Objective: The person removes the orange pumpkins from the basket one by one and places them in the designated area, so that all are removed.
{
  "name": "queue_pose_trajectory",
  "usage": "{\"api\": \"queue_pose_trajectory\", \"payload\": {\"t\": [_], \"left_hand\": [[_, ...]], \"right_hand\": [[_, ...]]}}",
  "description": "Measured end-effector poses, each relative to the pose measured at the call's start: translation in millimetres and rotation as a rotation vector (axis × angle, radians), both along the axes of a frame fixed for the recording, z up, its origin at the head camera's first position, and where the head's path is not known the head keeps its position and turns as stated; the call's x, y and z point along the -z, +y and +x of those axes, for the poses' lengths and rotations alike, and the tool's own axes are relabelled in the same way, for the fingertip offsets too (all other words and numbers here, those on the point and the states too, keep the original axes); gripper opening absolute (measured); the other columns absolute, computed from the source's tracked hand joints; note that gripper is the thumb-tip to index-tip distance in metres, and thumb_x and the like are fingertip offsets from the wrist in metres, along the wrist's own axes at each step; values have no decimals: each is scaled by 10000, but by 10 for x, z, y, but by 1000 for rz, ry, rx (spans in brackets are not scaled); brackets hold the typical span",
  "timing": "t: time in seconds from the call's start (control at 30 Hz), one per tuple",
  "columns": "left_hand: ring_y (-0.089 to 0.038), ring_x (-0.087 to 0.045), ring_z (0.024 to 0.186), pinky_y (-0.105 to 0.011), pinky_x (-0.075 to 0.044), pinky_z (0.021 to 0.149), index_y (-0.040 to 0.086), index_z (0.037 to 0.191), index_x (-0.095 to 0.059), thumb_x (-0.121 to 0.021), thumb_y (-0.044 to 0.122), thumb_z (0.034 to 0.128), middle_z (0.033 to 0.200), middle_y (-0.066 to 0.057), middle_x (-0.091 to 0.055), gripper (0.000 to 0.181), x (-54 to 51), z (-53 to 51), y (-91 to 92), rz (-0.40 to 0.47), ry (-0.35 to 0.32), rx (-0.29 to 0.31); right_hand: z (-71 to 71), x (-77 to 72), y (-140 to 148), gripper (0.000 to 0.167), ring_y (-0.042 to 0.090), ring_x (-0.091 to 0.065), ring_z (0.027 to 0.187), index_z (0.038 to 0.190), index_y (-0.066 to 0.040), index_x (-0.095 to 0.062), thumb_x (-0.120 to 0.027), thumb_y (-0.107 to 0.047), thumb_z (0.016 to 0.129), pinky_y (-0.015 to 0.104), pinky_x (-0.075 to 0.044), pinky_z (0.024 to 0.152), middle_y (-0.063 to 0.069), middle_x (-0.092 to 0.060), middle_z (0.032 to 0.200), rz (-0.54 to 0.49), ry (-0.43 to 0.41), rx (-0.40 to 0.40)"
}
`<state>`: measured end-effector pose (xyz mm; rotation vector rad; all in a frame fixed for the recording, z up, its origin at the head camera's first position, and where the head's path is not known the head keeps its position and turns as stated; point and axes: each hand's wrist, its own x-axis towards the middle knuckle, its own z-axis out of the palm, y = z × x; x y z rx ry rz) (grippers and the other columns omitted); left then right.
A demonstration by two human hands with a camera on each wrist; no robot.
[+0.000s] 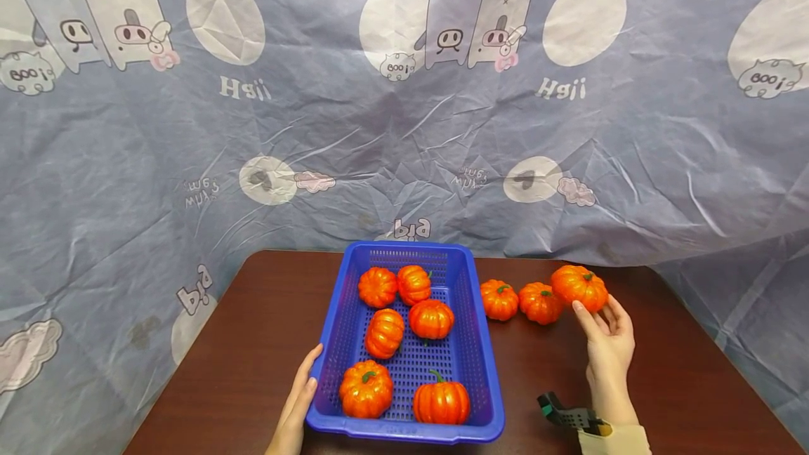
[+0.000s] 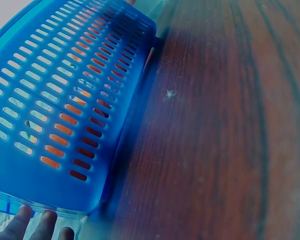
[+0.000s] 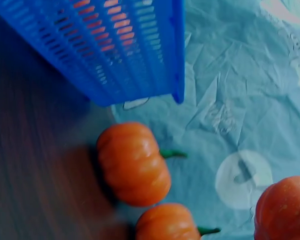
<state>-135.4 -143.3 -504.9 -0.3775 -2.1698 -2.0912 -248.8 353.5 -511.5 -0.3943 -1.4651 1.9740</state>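
while the right hand [image 1: 610, 346] pinches an orange pumpkin [image 1: 578, 286] between thumb and fingers at the right of the head view, i see on my feed the left hand [image 1: 293, 409], fingers extended, touching the blue basket [image 1: 404, 430] at lower centre. six pumpkins [image 1: 432, 319] sit inside it; two loose pumpkins [image 1: 499, 300] lie on the dark table [image 1: 278, 314], right of the basket.

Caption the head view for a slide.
Right hand holding a pumpkin, two more pumpkins on the table, left hand at the side of a blue basket containing six others.
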Motion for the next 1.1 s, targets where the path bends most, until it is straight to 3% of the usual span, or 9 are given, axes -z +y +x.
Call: {"api": "queue_pose_trajectory", "payload": {"t": [0.07,0.13,0.27,0.4,0.53,0.63,0.8,0.87,1.1], "left_hand": [[7,-232,1289,-137,-193,954,137,1478,-239,-241,176,1014,1515,-135,-182,466,3,3,-4,-9,0,-3],[-3,-246,1287,-125,-206,947,139,1478,-242,-248,186,1014,1512,-126,-192,467,10,0,-4,-13,-6,-11],[-8,-256,1283,-245,-222,1005,132,1481,-237,-248,195,1013,1510,-131,-192,472,11,-6,-9,-25,-7,-9],[2,-243,1281,-336,-213,1024,113,1489,-204,-232,188,1016,1513,-163,-163,480,-5,-8,-24,-33,10,28],[-1,-259,1277,-162,-240,969,111,1488,-203,-232,186,1016,1511,-171,-159,479,-8,-4,-26,-16,11,38],[3,-263,1275,-161,-235,965,125,1480,-227,-240,187,1015,1511,-151,-177,470,-5,-1,-15,-9,-1,15],[24,-215,1286,-469,-129,1026,122,1475,-239,-241,178,1012,1511,-144,-183,466,1,-8,-2,-12,1,-6],[25,-200,1290,-509,-96,1010,117,1474,-239,-240,173,1012,1510,-145,-181,465,4,-12,0,-10,6,-6],[15,-207,1298,-115,-161,952,115,1476,-235,-236,163,1014,1511,-142,-177,464,21,-17,-4,9,22,8]], "right_hand": [[-58,104,85,764,172,-521,1132,1356,-186,-459,-833,-102,695,141,-447,822,56,-459,1338,-24,-23,31],[-79,162,128,805,203,-487,1178,1364,-195,-444,-852,-134,672,158,-436,858,66,-430,1363,-36,-54,58],[-78,236,155,839,233,-446,1222,1378,-194,-413,-858,-178,667,181,-408,912,57,-393,1374,-48,-102,106],[-5,196,85,819,232,-425,1231,1390,-195,-384,-831,-175,704,189,-382,942,36,-372,1370,-48,-159,137],[114,42,-44,814,232,-400,1258,1424,-181,-332,-791,-205,752,227,-347,991,74,-335,1409,-14,-237,152],[187,-46,-114,811,256,-379,1272,1446,-155,-291,-758,-209,785,250,-341,1004,110,-300,1432,11,-273,152],[218,-33,-126,807,302,-314,1317,1460,-150,-265,-734,-224,806,265,-327,1019,131,-264,1466,36,-315,148],[212,-5,-117,808,315,-291,1331,1461,-155,-262,-730,-240,809,288,-313,1033,137,-251,1478,44,-328,148],[167,84,-85,795,349,-289,1335,1458,-97,-250,-719,-179,821,368,-292,1051,187,-252,1484,95,-334,163]]}}
